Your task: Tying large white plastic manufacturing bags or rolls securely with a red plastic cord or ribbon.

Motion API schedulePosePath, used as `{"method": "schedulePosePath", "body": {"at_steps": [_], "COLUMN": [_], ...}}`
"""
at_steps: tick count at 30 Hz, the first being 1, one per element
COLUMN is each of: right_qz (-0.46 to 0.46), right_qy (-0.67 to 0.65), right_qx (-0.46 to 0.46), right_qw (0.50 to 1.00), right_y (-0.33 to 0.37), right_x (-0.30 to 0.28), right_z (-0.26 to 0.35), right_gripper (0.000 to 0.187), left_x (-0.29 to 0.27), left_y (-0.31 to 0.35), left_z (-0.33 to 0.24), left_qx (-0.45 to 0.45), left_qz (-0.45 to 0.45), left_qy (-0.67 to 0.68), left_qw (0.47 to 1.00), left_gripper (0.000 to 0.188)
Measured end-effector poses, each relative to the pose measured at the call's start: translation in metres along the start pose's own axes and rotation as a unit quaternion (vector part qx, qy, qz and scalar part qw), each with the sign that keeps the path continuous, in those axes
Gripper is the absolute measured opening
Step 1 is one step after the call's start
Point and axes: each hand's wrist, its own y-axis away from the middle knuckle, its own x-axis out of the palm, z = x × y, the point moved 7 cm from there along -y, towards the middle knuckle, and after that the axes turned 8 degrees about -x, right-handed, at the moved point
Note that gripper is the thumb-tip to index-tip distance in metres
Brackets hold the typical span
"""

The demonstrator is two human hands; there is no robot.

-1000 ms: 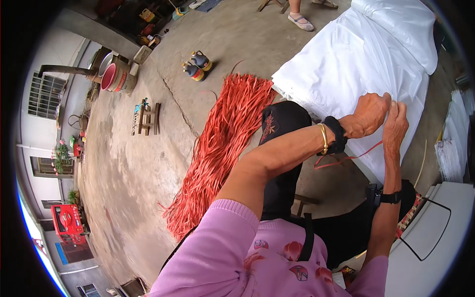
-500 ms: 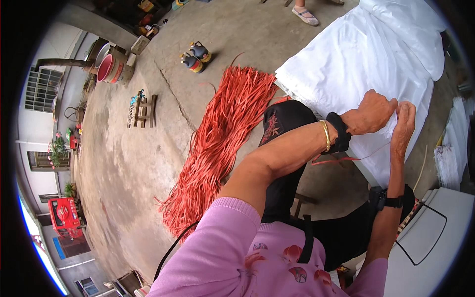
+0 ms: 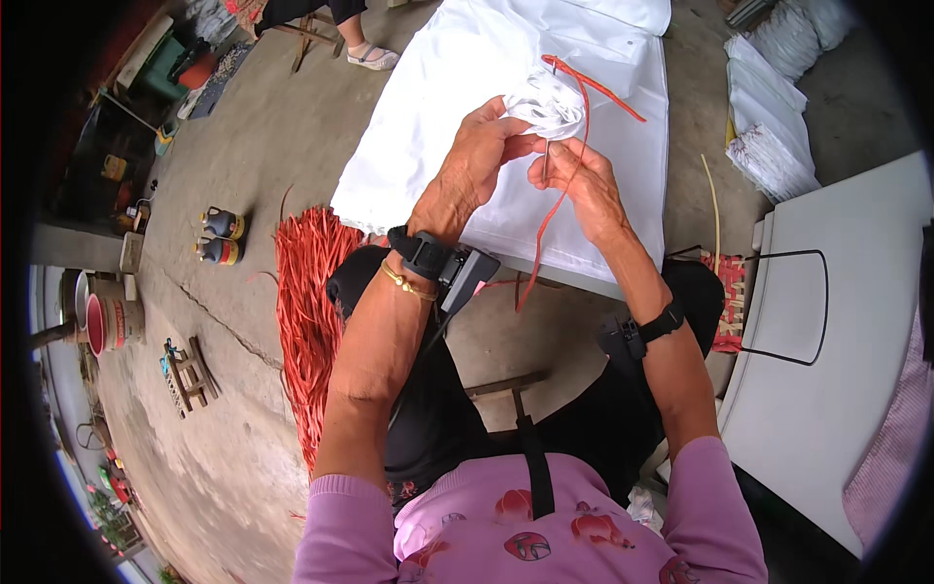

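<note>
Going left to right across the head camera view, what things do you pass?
Red bucket → small wooden stool → two bottles → pile of red strips → left hand → bunched white cloth → right hand → white cloth stack.

Two bottles stand near a red bucket, perhaps paint, on concrete.

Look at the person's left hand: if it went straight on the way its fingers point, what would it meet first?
The left hand points up and to the right, so it would first meet the bunched white cloth it already pinches, wound with the red strip. Depth is hard to judge.
</note>
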Motion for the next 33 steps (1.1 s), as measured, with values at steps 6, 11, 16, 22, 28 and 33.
{"method": "schedulePosePath", "body": {"at_steps": [6, 11, 16, 22, 28, 33], "right_qz": [-0.010, 0.115, 0.006, -0.096, -0.094, -0.076], "right_qy": [0.201, 0.546, 0.233, 0.215, -0.016, -0.014], "right_qx": [-0.122, -0.252, -0.040, -0.072, 0.084, 0.206], "right_qw": [0.972, 0.791, 0.972, 0.969, 0.992, 0.976], "right_y": [0.008, 0.018, 0.017, 0.008, 0.034, 0.124], "right_x": [-0.012, 0.005, -0.006, -0.020, -0.006, 0.000], "right_z": [0.012, -0.003, -0.013, -0.009, -0.010, -0.013], "right_gripper": [0.015, 0.013, 0.017, 0.023, 0.022, 0.022], "left_x": [0.011, -0.030, -0.023, 0.000, -0.029, -0.061], "left_y": [0.007, 0.007, -0.017, -0.031, -0.099, -0.084], "left_z": [-0.011, -0.003, 0.038, 0.046, 0.068, 0.044], "left_qx": [-0.034, -0.132, -0.183, -0.203, -0.077, 0.224], "left_qz": [0.181, -0.041, -0.089, -0.060, -0.110, -0.053], "left_qy": [0.280, 0.190, 0.123, 0.126, 0.095, 0.180], "left_qw": [0.942, 0.972, 0.971, 0.969, 0.986, 0.956], "left_gripper": [0.035, 0.034, 0.009, 0.014, 0.007, 0.008]}}
